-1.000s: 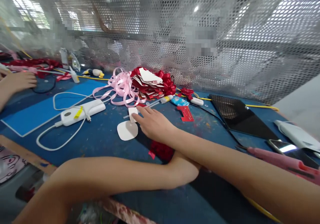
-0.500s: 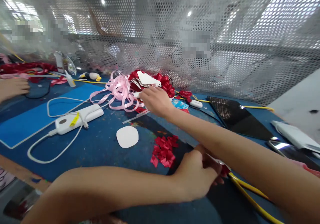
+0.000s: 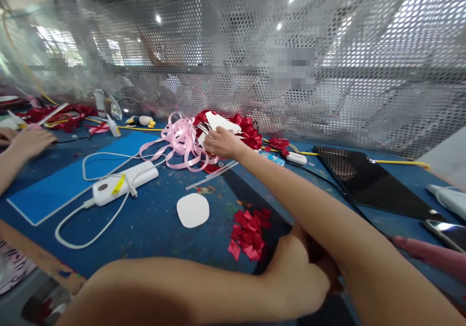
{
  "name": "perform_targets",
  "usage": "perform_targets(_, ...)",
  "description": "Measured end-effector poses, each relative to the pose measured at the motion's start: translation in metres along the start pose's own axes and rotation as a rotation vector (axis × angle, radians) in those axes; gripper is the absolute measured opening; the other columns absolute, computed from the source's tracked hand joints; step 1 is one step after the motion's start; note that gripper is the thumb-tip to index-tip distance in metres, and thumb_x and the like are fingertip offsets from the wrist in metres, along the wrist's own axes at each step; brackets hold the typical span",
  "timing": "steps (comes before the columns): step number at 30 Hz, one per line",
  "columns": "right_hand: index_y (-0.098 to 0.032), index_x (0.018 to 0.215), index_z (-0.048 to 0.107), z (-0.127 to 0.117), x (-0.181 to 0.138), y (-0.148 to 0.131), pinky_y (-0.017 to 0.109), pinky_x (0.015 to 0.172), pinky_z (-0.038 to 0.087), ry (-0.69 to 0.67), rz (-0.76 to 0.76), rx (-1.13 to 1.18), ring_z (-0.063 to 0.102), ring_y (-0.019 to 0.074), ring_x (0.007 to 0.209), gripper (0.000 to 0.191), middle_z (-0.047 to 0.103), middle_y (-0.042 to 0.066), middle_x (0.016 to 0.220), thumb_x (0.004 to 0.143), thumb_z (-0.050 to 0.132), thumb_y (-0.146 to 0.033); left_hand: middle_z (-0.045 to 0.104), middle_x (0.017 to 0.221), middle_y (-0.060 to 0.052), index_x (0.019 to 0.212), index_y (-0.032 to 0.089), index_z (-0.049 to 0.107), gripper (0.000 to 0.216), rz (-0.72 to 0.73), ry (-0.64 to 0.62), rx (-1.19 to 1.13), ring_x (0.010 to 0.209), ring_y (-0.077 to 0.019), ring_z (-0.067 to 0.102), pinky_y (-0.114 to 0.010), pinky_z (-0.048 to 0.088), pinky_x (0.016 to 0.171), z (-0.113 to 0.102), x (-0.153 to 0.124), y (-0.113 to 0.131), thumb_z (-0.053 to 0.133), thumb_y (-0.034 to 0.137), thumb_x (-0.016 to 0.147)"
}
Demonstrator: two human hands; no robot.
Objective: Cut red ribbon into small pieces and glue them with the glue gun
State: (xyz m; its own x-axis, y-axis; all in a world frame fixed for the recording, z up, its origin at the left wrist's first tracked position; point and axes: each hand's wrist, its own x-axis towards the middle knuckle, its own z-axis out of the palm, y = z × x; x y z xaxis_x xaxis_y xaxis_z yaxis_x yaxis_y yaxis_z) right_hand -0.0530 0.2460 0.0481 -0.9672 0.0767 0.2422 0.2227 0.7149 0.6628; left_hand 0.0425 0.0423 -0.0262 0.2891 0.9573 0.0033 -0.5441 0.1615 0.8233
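Note:
My right hand [image 3: 223,142] reaches across to a heap of white card pieces [image 3: 223,121] lying among red ribbon bows [image 3: 249,131]. Its fingers are closed, and a white card piece [image 3: 201,140] shows at the fingertips. Beneath my right forearm, my left hand [image 3: 300,280] is curled closed near the table's front. That forearm hides its fingers and whatever may be in them. Just left of it lies a small pile of cut red ribbon pieces [image 3: 249,234]. One rounded white card [image 3: 193,210] rests flat farther left.
Curled pink ribbon [image 3: 182,139] adjoins the heap. A white power strip with cable [image 3: 125,183] lies on a blue board [image 3: 43,190]. At right are a black glassy panel [image 3: 378,183] and a phone [image 3: 446,234]. Another person's hand [image 3: 34,144] is at far left; a mesh screen stands behind.
The view has shifted, so the table items appear lower and farther right. My right hand stays at the card heap; my left hand is now more hidden under my right forearm.

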Motion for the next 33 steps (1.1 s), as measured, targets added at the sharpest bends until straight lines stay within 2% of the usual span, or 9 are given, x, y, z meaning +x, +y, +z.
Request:
perform_targets(3,-0.015,0.083,0.065,0.013,0.006,-0.009,0.033,0.072,0.033,-0.018,-0.146,-0.028,0.049,0.0196,0.089,0.025,0.066,0.008,0.087,0.087,0.041,-0.008,0.062,0.08,-0.004,0.099,0.019,0.054,0.035,-0.005,0.06,-0.038,0.059,-0.0126,0.055,-0.02,0.043,0.048,0.001,0.002,-0.003,0.06,0.009,0.066)
perform_targets(8,-0.013,0.111,0.058,0.015,-0.01,-0.01,0.036,0.089,0.032,-0.002,-0.319,-0.081,0.046,0.019,0.109,0.035,0.056,0.01,0.122,0.092,0.029,-0.008,0.055,0.066,0.002,0.086,0.017,0.054,0.022,0.001,-0.012,0.023,0.05,-0.0086,0.049,-0.02,0.041,0.048,0.001,-0.003,0.007,0.056,0.006,0.067)
perform_targets(14,-0.015,0.116,0.055,-0.018,-0.032,0.003,0.038,0.094,0.031,-0.041,-0.428,-0.139,0.045,0.0182,0.113,0.036,0.053,0.009,0.124,0.091,0.029,-0.008,0.056,0.067,0.001,0.075,0.016,0.054,0.011,0.098,-0.037,0.167,0.06,-0.0103,0.054,-0.023,0.045,0.061,0.003,-0.01,0.014,0.059,0.008,0.069)
perform_targets(20,-0.016,0.115,0.055,-0.068,-0.057,0.03,0.039,0.095,0.03,-0.133,-0.35,-0.164,0.044,0.0182,0.115,0.037,0.053,0.008,0.122,0.091,0.028,-0.009,0.068,0.077,-0.005,0.091,0.015,0.064,0.023,0.181,-0.038,0.367,0.074,-0.0184,0.064,-0.03,0.051,0.073,0.005,-0.016,0.016,0.069,0.017,0.069)
perform_targets(25,-0.014,0.108,0.059,-0.112,-0.108,0.07,0.037,0.092,0.036,-0.199,-0.188,-0.156,0.048,0.0143,0.113,0.03,0.059,0.005,0.12,0.087,0.039,-0.004,0.072,0.084,-0.007,0.096,0.014,0.068,0.022,0.239,-0.068,0.546,0.078,-0.0195,0.067,-0.029,0.053,0.074,0.005,-0.019,0.017,0.064,0.023,0.075)
perform_targets(28,-0.009,0.089,0.064,-0.138,-0.147,0.093,0.034,0.083,0.042,-0.164,0.078,-0.169,0.054,0.0133,0.107,0.018,0.067,0.005,0.104,0.084,0.047,-0.01,0.073,0.082,-0.006,0.085,0.015,0.07,0.015,0.271,-0.074,0.633,0.075,-0.0189,0.067,-0.028,0.051,0.072,0.006,-0.021,0.02,0.06,0.024,0.078)
perform_targets(30,0.001,0.075,0.064,-0.154,-0.173,0.109,0.031,0.073,0.04,-0.097,0.338,-0.198,0.057,0.0124,0.1,0.057,0.068,0.007,0.09,0.087,0.018,-0.031,0.073,0.084,-0.005,0.082,0.016,0.071,0.013,0.293,-0.077,0.695,0.076,-0.0189,0.066,-0.027,0.05,0.07,0.006,-0.023,0.022,0.06,0.022,0.078)
perform_targets(31,0.007,0.065,0.06,-0.162,-0.185,0.118,0.033,0.065,0.039,-0.062,0.465,-0.221,0.059,0.0127,0.092,0.078,0.066,0.009,0.081,0.078,-0.002,-0.038,0.073,0.086,-0.005,0.082,0.017,0.071,0.013,0.302,-0.082,0.723,0.077,-0.019,0.066,-0.026,0.049,0.068,0.006,-0.024,0.022,0.061,0.022,0.077)
perform_targets(33,0.007,0.039,0.052,-0.179,-0.211,0.136,0.031,0.047,0.031,0.024,0.738,-0.28,0.06,0.0136,0.07,0.091,0.062,0.012,0.064,0.054,-0.017,-0.049,0.074,0.087,-0.004,0.081,0.018,0.071,0.011,0.308,-0.098,0.762,0.078,-0.0188,0.065,-0.025,0.049,0.066,0.006,-0.026,0.021,0.062,0.021,0.076)
